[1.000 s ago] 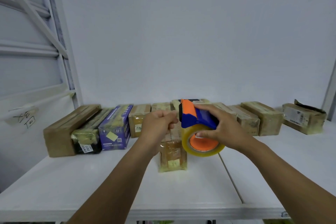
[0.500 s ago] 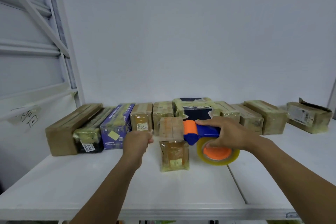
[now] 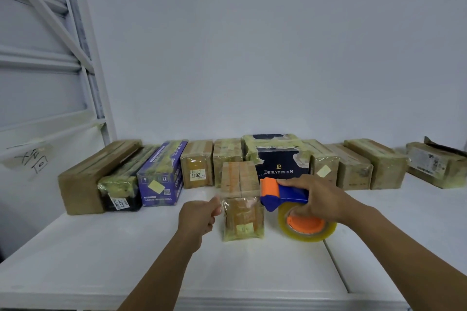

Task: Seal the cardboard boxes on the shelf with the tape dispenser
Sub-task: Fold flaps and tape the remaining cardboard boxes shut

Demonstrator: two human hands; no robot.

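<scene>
Shelf (image 3: 113, 260) of white board, backed by a pale wall (image 3: 252, 58). Along the back, row of taped boxes (image 3: 358, 171) side by side, among them a purple carton (image 3: 161, 179) at left and a navy box (image 3: 278, 159) marked BENLYDESIGN in the middle. At far right, apart, a lone box (image 3: 434, 164) with a raised dark flap. Forward of the row, a small cardboard box (image 3: 241, 212), front face wrapped in yellowed tape. Just right of it, blue and orange tape dispenser (image 3: 283, 193) with clear roll (image 3: 307, 235), orange head at the box's upper right edge. Right grip (image 3: 326, 201) clasped round the dispenser handle. Left grip (image 3: 199, 214) just left of the box, fingers (image 3: 212, 209) curled, pinching the free end of a clear tape strip (image 3: 221, 201) stretched across the box front.
</scene>
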